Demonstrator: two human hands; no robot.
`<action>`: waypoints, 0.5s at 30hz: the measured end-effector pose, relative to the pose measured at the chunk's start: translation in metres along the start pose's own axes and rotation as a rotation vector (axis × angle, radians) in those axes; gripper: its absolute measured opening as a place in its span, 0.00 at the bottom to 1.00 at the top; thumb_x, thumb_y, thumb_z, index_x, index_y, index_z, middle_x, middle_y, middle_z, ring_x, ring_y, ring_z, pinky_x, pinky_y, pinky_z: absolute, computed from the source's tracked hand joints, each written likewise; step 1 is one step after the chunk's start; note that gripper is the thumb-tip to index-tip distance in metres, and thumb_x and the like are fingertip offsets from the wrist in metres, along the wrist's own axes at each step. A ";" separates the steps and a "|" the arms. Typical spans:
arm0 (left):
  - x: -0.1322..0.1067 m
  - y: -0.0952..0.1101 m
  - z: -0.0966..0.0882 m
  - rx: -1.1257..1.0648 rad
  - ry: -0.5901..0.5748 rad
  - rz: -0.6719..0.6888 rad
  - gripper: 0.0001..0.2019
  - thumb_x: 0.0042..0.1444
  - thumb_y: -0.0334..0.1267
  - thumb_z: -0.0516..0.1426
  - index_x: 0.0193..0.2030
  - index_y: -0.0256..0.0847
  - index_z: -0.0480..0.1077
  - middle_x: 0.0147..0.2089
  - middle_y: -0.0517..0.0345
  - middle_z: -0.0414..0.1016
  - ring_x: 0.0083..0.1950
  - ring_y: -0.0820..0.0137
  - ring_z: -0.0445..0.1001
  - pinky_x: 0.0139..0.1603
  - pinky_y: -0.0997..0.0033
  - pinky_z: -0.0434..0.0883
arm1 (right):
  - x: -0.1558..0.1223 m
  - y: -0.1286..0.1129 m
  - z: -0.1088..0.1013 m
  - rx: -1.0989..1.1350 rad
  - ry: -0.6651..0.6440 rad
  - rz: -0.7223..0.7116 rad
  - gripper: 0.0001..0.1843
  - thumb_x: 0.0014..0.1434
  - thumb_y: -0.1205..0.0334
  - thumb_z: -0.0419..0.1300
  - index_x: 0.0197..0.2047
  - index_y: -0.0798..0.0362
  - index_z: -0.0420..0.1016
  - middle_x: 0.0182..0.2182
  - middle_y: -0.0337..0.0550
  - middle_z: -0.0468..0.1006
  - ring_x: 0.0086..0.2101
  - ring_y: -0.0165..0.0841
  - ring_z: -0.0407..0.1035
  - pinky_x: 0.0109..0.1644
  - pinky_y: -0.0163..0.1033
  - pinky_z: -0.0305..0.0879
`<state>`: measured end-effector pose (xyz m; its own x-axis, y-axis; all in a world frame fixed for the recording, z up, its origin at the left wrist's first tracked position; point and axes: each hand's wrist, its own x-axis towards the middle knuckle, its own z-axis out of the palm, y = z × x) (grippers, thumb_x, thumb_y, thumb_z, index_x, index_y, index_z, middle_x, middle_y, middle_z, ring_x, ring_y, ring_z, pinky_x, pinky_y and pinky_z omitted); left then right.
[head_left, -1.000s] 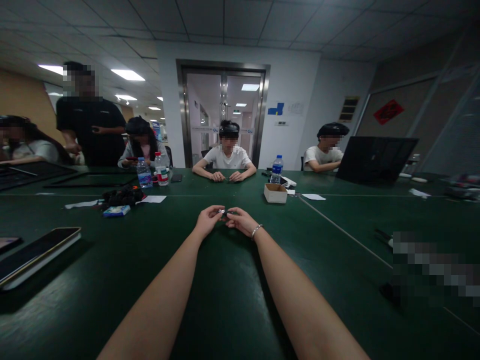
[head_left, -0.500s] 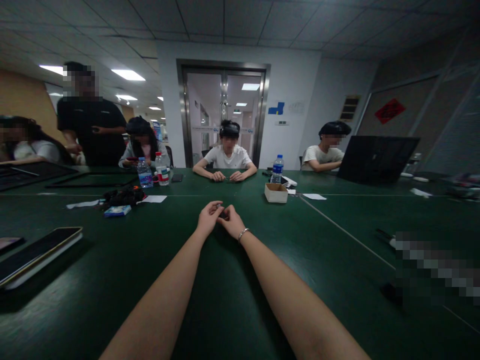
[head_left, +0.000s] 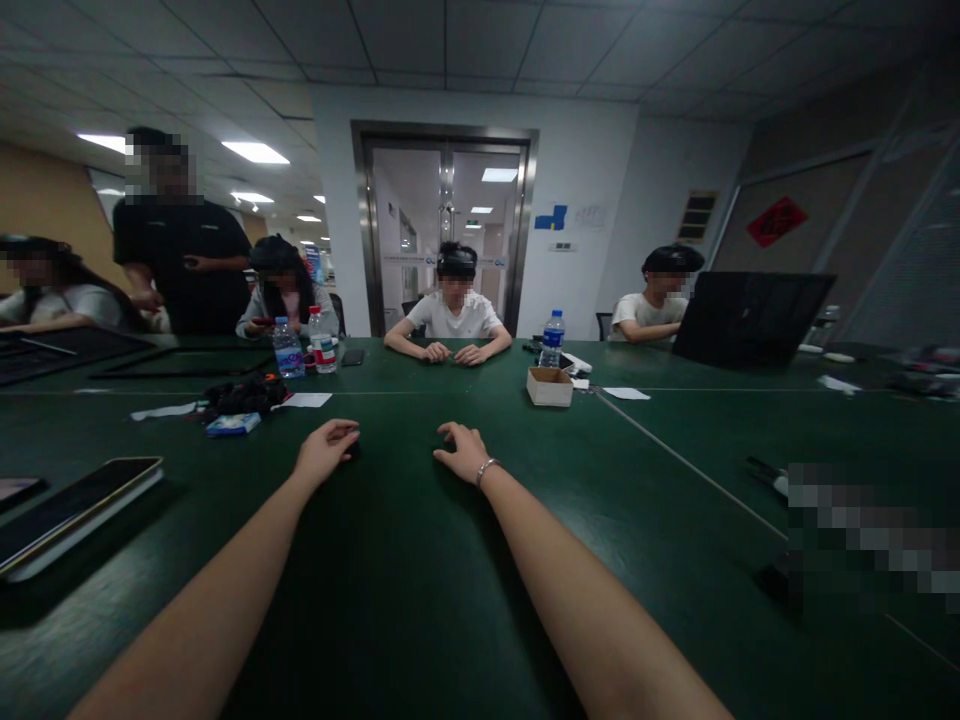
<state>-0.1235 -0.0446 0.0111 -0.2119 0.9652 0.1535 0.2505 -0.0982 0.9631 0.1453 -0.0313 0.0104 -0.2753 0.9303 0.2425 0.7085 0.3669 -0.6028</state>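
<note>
Both my forearms stretch out over the dark green table (head_left: 420, 580). My left hand (head_left: 325, 450) rests left of centre with its fingers curled together; whether anything sits inside them is hidden. My right hand (head_left: 462, 452), with a thin bracelet (head_left: 486, 467) on the wrist, lies palm down on the table with its fingers loosely apart and nothing visible in them. The hands are about a hand's width apart. The small silvery piece from the earlier frames does not show.
A flat dark device (head_left: 75, 505) lies at the left edge. Further back are a black heap (head_left: 244, 392), a small cardboard box (head_left: 549, 386), water bottles (head_left: 287, 347) and an open laptop (head_left: 750, 318). Several people sit along the far side, and one stands at the left.
The hands were together at the centre, pinching a small silvery piece. They have parted: the left hand slid far to the left, and the right hand settled flat on the table.
</note>
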 end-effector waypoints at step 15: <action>-0.109 -0.005 -0.176 0.183 0.030 -0.277 0.21 0.26 0.52 0.67 0.30 0.51 0.72 0.31 0.78 0.76 0.38 0.73 0.74 0.42 0.71 0.72 | -0.166 -0.045 -0.191 -0.028 0.108 -0.210 0.15 0.55 0.51 0.55 0.46 0.43 0.70 0.43 0.46 0.72 0.43 0.38 0.67 0.44 0.44 0.66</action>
<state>-0.2676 -0.1917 0.0285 -0.3228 0.9412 -0.0994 0.3445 0.2147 0.9139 0.2832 -0.2033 0.1420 -0.3491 0.8267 0.4412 0.6608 0.5510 -0.5096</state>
